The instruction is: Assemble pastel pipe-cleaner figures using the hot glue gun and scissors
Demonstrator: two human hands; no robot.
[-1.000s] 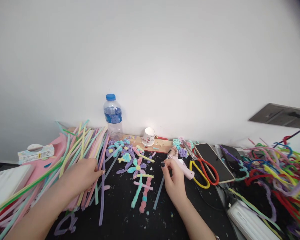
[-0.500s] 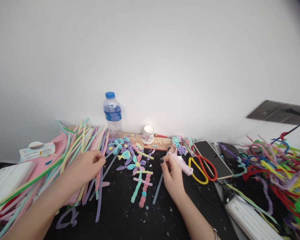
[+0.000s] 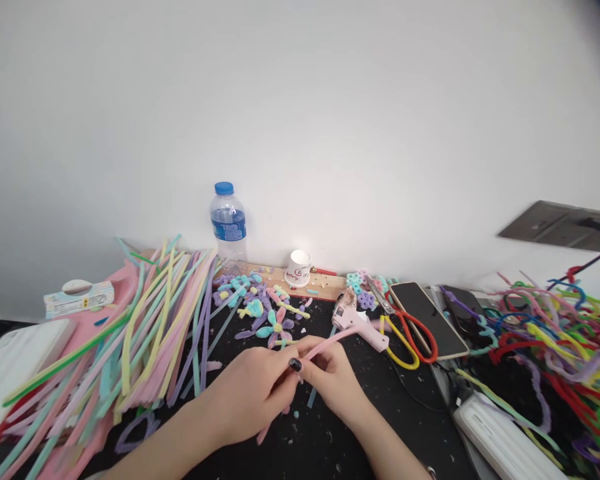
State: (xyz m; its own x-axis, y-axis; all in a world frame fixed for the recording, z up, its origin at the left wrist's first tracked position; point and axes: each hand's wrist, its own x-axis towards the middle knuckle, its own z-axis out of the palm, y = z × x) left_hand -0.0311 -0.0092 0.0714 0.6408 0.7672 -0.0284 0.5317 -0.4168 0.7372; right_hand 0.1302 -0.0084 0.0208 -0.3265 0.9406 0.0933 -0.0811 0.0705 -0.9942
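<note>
A pink pipe cleaner (image 3: 333,339) runs through both hands above the black work surface, its upper part reaching right across the glue gun and a short end hanging low at the left. My left hand (image 3: 257,387) has its fingers closed on it. My right hand (image 3: 333,381) pinches it close beside, thumb against the left fingertips. Beneath my hands, pieces of twisted pipe cleaner are mostly covered. Just beyond lies a pipe-cleaner flower (image 3: 276,328) with blue, pink and purple petals. A pale pink glue gun (image 3: 357,323) rests beyond my right hand.
Loose pastel pipe cleaners (image 3: 155,333) pile up at the left. A water bottle (image 3: 229,223) and a paper cup (image 3: 299,268) stand along the wall. Scissors (image 3: 405,333) and a phone (image 3: 425,317) lie right, near a white power strip (image 3: 500,433) and tangled bright pipe cleaners (image 3: 565,333).
My left hand has moved right from the pastel pile, and my right hand has come left and nearer from the glue gun. They now meet on a pink pipe cleaner.
</note>
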